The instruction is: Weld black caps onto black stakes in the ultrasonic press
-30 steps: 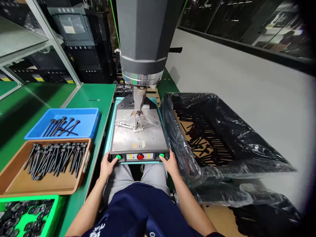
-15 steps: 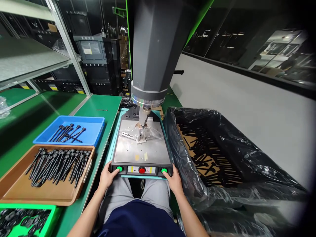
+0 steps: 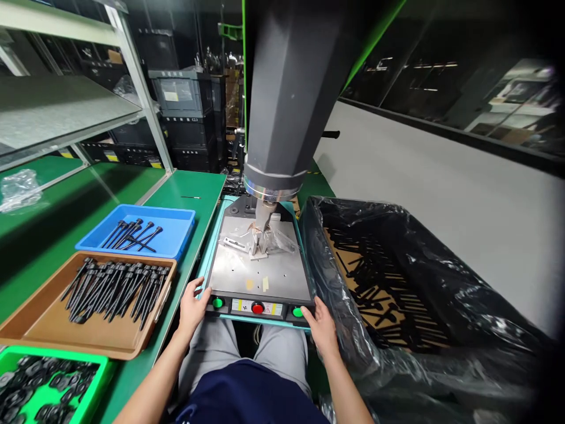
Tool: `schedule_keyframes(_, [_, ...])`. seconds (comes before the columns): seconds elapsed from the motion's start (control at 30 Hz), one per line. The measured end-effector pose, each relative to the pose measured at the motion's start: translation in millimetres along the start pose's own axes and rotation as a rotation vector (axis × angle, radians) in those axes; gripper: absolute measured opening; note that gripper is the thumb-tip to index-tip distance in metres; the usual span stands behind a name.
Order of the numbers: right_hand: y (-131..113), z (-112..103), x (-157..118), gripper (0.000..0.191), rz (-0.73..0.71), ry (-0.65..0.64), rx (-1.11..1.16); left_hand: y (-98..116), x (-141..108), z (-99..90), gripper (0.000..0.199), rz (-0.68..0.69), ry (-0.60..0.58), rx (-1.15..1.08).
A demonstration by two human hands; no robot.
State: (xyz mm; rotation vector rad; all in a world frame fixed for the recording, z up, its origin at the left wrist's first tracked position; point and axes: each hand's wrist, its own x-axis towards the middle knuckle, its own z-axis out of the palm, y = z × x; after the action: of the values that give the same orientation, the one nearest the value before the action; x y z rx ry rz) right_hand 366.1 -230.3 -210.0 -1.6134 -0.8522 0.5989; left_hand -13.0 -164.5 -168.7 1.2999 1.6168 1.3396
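Note:
My left hand (image 3: 193,305) is at the left front corner of the machine base, fingers apart and holding nothing, its thumb off the left green button (image 3: 218,302). At the opposite corner, my right hand (image 3: 323,327) is open, its thumb close beside the right green button (image 3: 297,312); I cannot tell whether they touch. A red button (image 3: 257,308) sits between the green ones. Behind them lies the metal work plate (image 3: 241,280) with a small fixture (image 3: 258,244) wrapped in clear plastic. The tip of the machine's horn (image 3: 265,217) is down at this fixture.
On the green bench at left are a blue tray (image 3: 132,250) and a brown tray (image 3: 33,318) with black rod-shaped parts, and a green tray (image 3: 108,371) with black pieces. A plastic-lined box (image 3: 318,235) with black rods stands at right. The grey machine head (image 3: 282,118) hangs overhead.
My left thumb has lifted off the left green button and the hand has shifted outward. My right thumb has drawn back slightly from its button. The view has shifted a little left.

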Motion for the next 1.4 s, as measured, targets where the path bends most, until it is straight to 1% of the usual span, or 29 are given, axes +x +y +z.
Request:
schedule_keyframes(0.07, [-11, 5, 2, 0.062, -0.003, 0.046, 0.02, 18, -1, 8.9, 0.041, 0.02, -0.044, -0.056])
schedule_keyframes(0.1, [-15, 11, 3, 0.06, 0.001, 0.045, 0.034, 27, -3, 15.4, 0.037, 0.023, -0.09, -0.081])
schedule_keyframes(0.13, [-20, 18, 5, 0.058, 0.015, 0.013, 0.06, 36, -4, 23.2, 0.033, 0.031, -0.153, -0.11])
schedule_keyframes(0.17, [-25, 28, 7, 0.057, 0.04, -0.049, 0.093, 44, -6, 32.3, 0.03, 0.044, -0.226, -0.152])
schedule_keyframes(0.23, [-35, 52, 12, 0.057, 0.105, -0.225, 0.164, 57, -7, 52.9, 0.029, 0.053, -0.402, -0.243])
schedule_keyframes(0.3, [-46, 79, 16, 0.06, 0.16, -0.399, 0.245, 69, -5, 73.8, 0.037, 0.037, -0.536, -0.384])
schedule_keyframes(0.37, [-59, 105, 22, 0.062, 0.191, -0.517, 0.316, 79, -2, 91.6, 0.051, -0.019, -0.625, -0.589])
schedule_keyframes(0.43, [-70, 126, 29, 0.062, 0.193, -0.571, 0.353, 88, 2, 104.1, 0.065, -0.154, -0.667, -0.829])
schedule_keyframes(0.5, [-77, 142, 38, 0.065, 0.182, -0.57, 0.379, 95, 6, 111.1, 0.072, -0.322, -0.66, -1.06])
schedule_keyframes(0.57, [-82, 153, 47, 0.073, 0.174, -0.55, 0.396, 99, 12, 114.6, 0.075, -0.464, -0.626, -1.251])
schedule_keyframes(0.67, [-84, 162, 53, 0.083, 0.131, -0.534, 0.369, 101, 19, 118.3, 0.074, -0.622, -0.534, -1.429])
schedule_keyframes(0.77, [-83, 164, 52, 0.085, 0.061, -0.533, 0.357, 100, 23, 123.1, 0.059, -0.727, -0.38, -1.511])
schedule_keyframes(0.87, [-82, 162, 52, 0.085, -0.015, -0.467, 0.366, 98, 25, 126.3, 0.037, -0.758, -0.251, -1.561])
schedule_keyframes(0.97, [-84, 159, 57, 0.084, -0.1, -0.382, 0.339, 96, 29, 125.1, 0.024, -0.746, -0.164, -1.558])
schedule_keyframes(1.07, [-92, 155, 64, 0.085, -0.157, -0.299, 0.326, 97, 33, 119.2, 0.021, -0.687, -0.129, -1.488])
schedule_keyframes(1.13, [-102, 152, 65, 0.086, -0.182, -0.237, 0.33, 101, 34, 113.4, 0.024, -0.581, -0.135, -1.403])
schedule_keyframes(1.27, [-123, 150, 65, 0.081, -0.239, -0.123, 0.357, 117, 33, 100.8, 0.035, -0.312, -0.109, -1.16])
schedule_keyframes(1.33, [-126, 154, 65, 0.075, -0.25, -0.079, 0.352, 124, 34, 95.9, 0.041, -0.22, -0.101, -1.063])
schedule_keyframes(1.4, [-125, 161, 65, 0.063, -0.246, -0.053, 0.295, 130, 34, 92.6, 0.044, -0.162, -0.118, -1.006])
